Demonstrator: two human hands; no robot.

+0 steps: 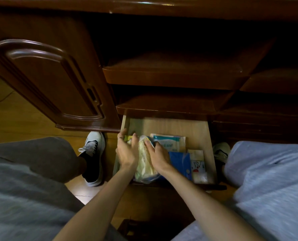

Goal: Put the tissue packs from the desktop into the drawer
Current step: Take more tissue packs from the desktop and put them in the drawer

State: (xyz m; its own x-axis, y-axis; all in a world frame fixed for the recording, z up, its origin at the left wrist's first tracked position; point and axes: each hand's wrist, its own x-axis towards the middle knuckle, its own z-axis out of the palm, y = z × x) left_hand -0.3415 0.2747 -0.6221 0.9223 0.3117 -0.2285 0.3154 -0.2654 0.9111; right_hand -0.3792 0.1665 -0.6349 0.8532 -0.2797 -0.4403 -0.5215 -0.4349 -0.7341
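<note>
Though lettering unreadable, blue-printed tissue pack (169, 142).

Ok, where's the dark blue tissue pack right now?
In the head view, the dark blue tissue pack lies inside the open drawer, right of centre, just right of the right hand and left of a white cartoon-printed pack.

Pale yellow tissue pack (144, 164) lying lengthwise under my palms, left side of the open wooden drawer (188, 126), blue packs (179, 164) beside it
</note>
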